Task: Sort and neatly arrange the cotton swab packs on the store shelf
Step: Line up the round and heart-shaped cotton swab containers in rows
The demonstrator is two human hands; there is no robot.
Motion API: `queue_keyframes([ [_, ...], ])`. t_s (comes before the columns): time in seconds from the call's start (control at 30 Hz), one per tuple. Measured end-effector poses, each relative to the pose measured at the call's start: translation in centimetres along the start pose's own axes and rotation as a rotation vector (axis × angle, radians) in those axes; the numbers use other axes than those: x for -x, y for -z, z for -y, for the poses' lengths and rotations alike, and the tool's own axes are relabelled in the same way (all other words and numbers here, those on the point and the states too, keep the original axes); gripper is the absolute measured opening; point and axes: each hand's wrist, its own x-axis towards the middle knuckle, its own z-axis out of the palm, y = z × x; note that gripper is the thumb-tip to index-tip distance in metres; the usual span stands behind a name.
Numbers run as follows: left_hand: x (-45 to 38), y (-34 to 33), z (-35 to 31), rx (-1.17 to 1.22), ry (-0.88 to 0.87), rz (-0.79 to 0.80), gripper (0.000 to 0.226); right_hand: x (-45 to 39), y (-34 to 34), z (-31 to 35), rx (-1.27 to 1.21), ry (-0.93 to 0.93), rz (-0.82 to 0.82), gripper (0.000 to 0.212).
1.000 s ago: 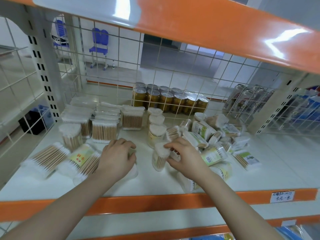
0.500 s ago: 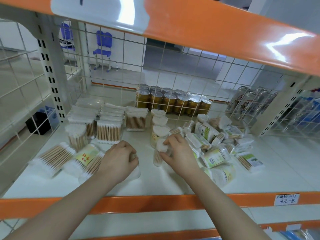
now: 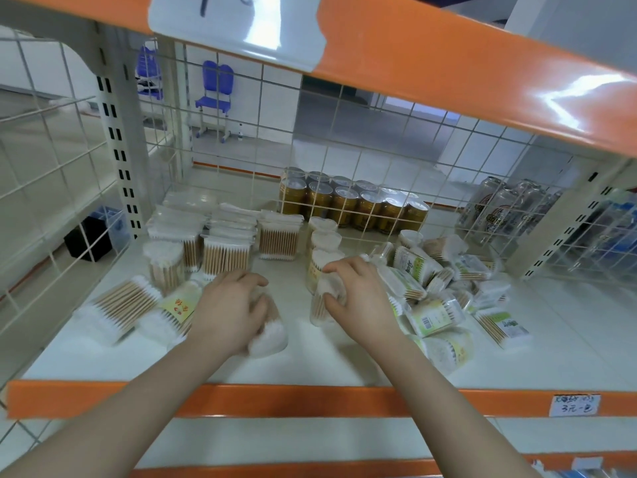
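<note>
Shelf (image 3: pixel 310 363), white-topped with an orange front edge, fills my view, backed by a wire grid (image 3: pixel 344 139); gold cans (image 3: pixel 351 203) stand behind that grid, and blue chairs (image 3: pixel 213 98) sit on the tiled floor beyond. Boxed swab packs (image 3: pixel 224 246) stand in rows at the back left, a jumble of labelled packs (image 3: pixel 437 288) lies at the right, and flat packs (image 3: pixel 120 305) lie at the front left. Between them I see a column of round tubs (image 3: pixel 324 246). My left hand (image 3: pixel 229 310) reaches in palm down, fingers curled over a lying swab tub (image 3: pixel 270 334) beneath it. My right hand (image 3: pixel 358 294) grips an upright tub (image 3: pixel 324 301), thumb and fingers around its top, just before the column.
</note>
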Motion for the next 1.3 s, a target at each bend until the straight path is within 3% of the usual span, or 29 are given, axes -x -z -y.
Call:
queue_keyframes([
  [0.27, 1.4, 3.0, 2.9, -0.072, 0.084, -0.019, 0.052, 0.0, -1.4, 3.6, -0.123, 0.085, 0.075, 0.032],
  [0.67, 3.1, 4.1, 4.2, -0.111, 0.146, 0.048, 0.029, 1.6, -4.1, 6.0, -0.159, 0.069, 0.273, 0.047],
  [0.93, 4.4, 3.7, 4.2, -0.234, 0.077, 0.18, 0.066, 1.6, -4.2, 6.2, -0.069, 0.07, 0.305, 0.046],
  [1.2, 4.5, 3.3, 4.4, -0.361, -0.026, 0.172, 0.067, 1.4, -3.8, 6.3, -0.001, 0.114, 0.269, 0.033],
  [1.3, 4.8, 3.8, 4.4, -0.36, -0.07, 0.095, 0.046, 0.9, -3.7, 6.5, -0.027, 0.127, 0.228, 0.03],
])
